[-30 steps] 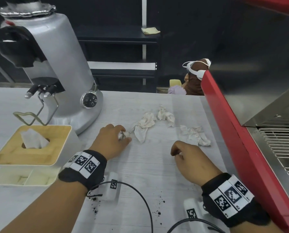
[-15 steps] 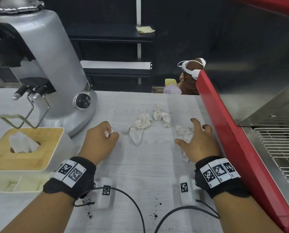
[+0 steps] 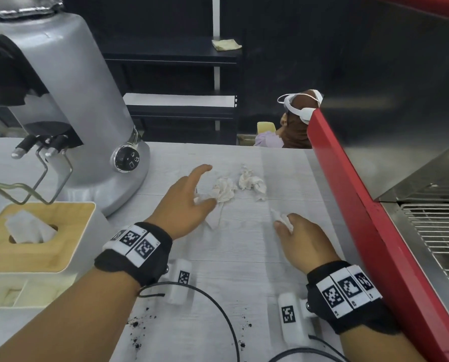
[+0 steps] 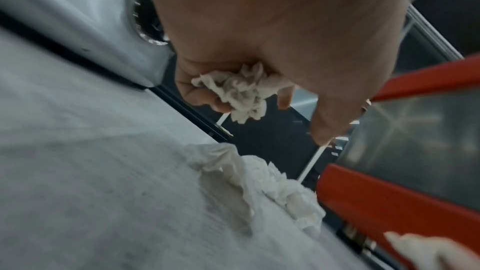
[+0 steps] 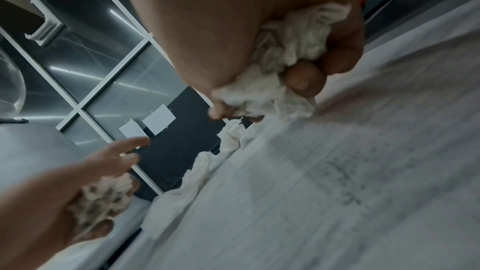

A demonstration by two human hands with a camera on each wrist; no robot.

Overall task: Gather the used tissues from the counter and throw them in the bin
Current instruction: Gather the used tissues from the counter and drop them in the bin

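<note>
Two crumpled used tissues lie mid-counter: one [image 3: 224,190] just right of my left hand, another [image 3: 252,181] beyond it. My left hand [image 3: 199,189] hovers at the nearer one with its index finger stretched forward, while its curled lower fingers hold a small tissue wad [image 4: 241,93]. My right hand [image 3: 294,231] is nearer to me, by the red machine. Its fingers are curled round another tissue [image 5: 285,52], and a white corner [image 3: 283,220] sticks out. No bin is in view.
A silver coffee grinder [image 3: 74,113] stands back left, with a wooden-topped tissue box [image 3: 35,252] in front of it. A red espresso machine [image 3: 361,205] with a drip grille [image 3: 440,244] walls the right side. Coffee grounds [image 3: 137,325] and cables [image 3: 218,309] lie near me. A person [image 3: 296,126] sits beyond the counter.
My left hand, still holding its wad, moved forward and right to the middle tissue and spread its index finger. My right hand closed on the right-hand tissue and drew back towards me.
</note>
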